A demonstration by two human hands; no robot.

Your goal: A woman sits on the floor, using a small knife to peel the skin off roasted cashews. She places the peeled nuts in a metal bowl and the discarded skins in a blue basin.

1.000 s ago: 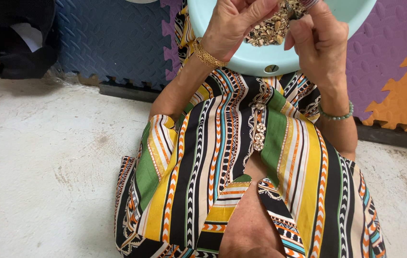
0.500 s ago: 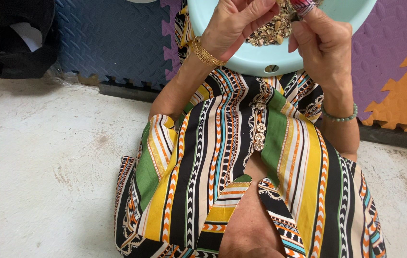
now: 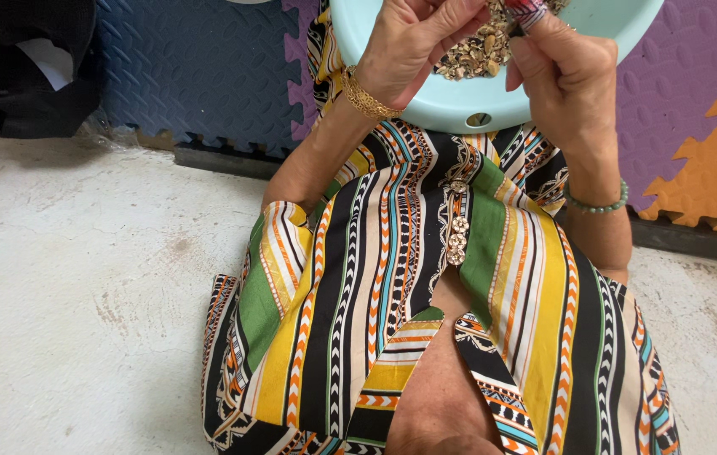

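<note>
Seated on a pale concrete floor [image 3: 80, 320], I hold both hands raised over a light blue plastic basin [image 3: 460, 105] that rests at the far end of my lap, on my striped dress [image 3: 426, 295]. My left hand [image 3: 413, 46], a gold bracelet [image 3: 367, 97] at the wrist, is curled with its fingers bent inward over the near part of the basin; its fingertips run off the top of the frame, so I cannot tell whether they pinch anything. My right hand [image 3: 565, 72], with a green bead bracelet [image 3: 596, 202] on the wrist, is closed around a small tool with a red and dark handle [image 3: 525, 13], only the end of which shows above my thumb. Between the two hands, inside the basin toward its near rim, lies a heap of brownish shelled kernels or husks [image 3: 472, 55]. Beyond the basin, interlocking foam mats [image 3: 198, 76] in blue, purple and orange stand along the far edge of the floor. A black bag [image 3: 30, 67] sits at the far left corner of the floor, against the blue mat.
</note>
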